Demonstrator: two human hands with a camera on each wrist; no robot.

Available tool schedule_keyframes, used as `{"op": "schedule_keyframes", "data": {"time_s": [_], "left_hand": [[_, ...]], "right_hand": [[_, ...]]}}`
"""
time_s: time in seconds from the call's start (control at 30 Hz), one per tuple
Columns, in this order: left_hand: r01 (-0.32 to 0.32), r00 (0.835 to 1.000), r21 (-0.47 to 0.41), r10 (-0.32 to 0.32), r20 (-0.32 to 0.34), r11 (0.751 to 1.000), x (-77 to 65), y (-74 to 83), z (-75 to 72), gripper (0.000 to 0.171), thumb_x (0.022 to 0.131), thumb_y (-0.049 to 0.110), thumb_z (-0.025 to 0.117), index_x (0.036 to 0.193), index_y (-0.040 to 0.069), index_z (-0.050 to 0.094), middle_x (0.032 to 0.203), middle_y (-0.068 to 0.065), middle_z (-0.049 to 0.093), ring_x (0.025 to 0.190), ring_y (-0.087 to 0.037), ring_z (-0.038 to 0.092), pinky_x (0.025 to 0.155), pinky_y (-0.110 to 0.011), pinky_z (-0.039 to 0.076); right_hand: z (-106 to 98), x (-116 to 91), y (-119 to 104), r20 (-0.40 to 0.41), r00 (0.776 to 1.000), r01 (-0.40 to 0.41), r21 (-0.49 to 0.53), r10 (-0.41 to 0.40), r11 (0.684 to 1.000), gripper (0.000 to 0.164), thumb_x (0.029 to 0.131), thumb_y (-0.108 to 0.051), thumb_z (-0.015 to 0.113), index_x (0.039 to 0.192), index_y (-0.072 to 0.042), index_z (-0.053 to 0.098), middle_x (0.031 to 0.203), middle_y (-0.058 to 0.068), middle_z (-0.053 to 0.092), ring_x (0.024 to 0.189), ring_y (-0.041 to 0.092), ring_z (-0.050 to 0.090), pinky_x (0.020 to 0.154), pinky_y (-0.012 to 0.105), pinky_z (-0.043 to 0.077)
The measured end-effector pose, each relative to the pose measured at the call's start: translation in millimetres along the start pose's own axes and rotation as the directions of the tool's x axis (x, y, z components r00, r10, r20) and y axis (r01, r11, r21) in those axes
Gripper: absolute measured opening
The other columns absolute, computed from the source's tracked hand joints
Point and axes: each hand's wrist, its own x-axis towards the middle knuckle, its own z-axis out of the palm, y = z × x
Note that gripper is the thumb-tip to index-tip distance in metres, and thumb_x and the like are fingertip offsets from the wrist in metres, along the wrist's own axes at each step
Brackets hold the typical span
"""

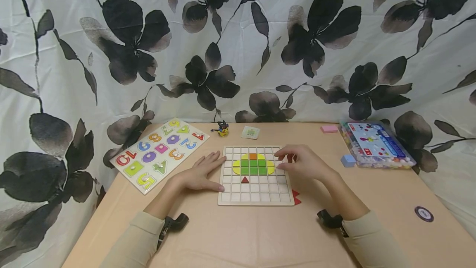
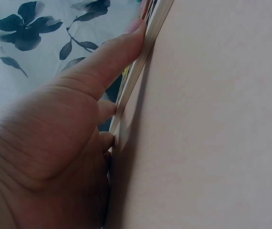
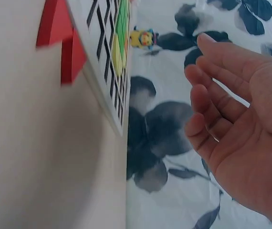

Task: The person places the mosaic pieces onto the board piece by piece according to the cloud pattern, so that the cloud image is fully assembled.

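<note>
A white grid board [image 1: 256, 197] lies on the table with a mosaic of green tiles [image 1: 253, 167], yellow corner pieces [image 1: 236, 170] and an orange tile [image 1: 253, 156]. One red triangle [image 1: 245, 180] sits in a cell below the mosaic. My left hand [image 1: 198, 173] rests at the board's left edge, fingers spread, its thumb touching the rim in the left wrist view. Over the upper right edge hovers my right hand [image 1: 306, 162], fingers loosely bent; the right wrist view shows nothing in them. Two red triangular pieces [image 3: 72, 58] poke out by the board's lower right side.
Left of the board lies a number-and-shape sheet [image 1: 160, 154]. Behind it stand a small yellow toy figure [image 1: 222, 128] and a pattern card [image 1: 251, 132]. To the right are a pink block [image 1: 329, 129], a blue block [image 1: 348, 160], a clear bead box [image 1: 379, 144] and a round disc [image 1: 424, 214].
</note>
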Motion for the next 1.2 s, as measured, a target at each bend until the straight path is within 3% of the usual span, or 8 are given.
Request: {"op": "schedule_keyframes", "data": {"time_s": [0.17,0.43,0.7,1.2], "left_hand": [[-0.002,1.000,0.000,0.002,-0.002,1.000,0.2,0.1,-0.1,0.109,0.086,0.067,0.073,0.168,0.022,0.019,0.176,-0.013,0.000,0.163,-0.034,-0.004,0.131,-0.056,-0.004],[0.001,1.000,0.005,-0.001,0.003,1.000,0.4,0.2,-0.3,0.109,0.085,0.068,0.073,0.168,0.022,0.019,0.176,-0.013,-0.001,0.163,-0.034,-0.004,0.131,-0.056,-0.004],[0.001,1.000,-0.002,-0.001,0.000,1.000,0.3,-0.4,0.5,0.110,0.085,0.069,0.073,0.168,0.022,0.019,0.176,-0.013,-0.001,0.163,-0.034,-0.004,0.131,-0.056,-0.004],[0.001,1.000,-0.006,-0.001,0.002,1.000,0.4,0.7,0.1,0.110,0.085,0.068,0.073,0.168,0.022,0.019,0.176,-0.013,-0.001,0.163,-0.034,-0.005,0.131,-0.055,-0.004]], "right_hand": [[-7,-13,18,0.053,0.997,-0.051,0.029,0.049,0.998,0.026,0.090,-0.011,0.080,0.116,-0.009,0.078,0.094,-0.004,0.071,0.086,0.020,0.058,0.073,0.025,0.050],[-11,-33,46,0.183,0.982,-0.059,0.094,0.041,0.994,0.025,0.085,-0.018,0.087,0.109,-0.013,0.079,0.087,-0.003,0.069,0.082,0.016,0.058,0.071,0.023,0.049],[-4,-34,49,0.413,0.910,-0.120,0.168,0.040,0.978,0.015,0.086,-0.011,0.084,0.099,-0.011,0.077,0.081,0.002,0.067,0.077,0.016,0.060,0.067,0.022,0.052],[1,-33,43,0.380,0.924,-0.092,0.106,0.045,0.990,0.010,0.086,-0.002,0.080,0.091,-0.008,0.074,0.074,-0.001,0.065,0.069,0.012,0.058,0.062,0.020,0.048]]}}
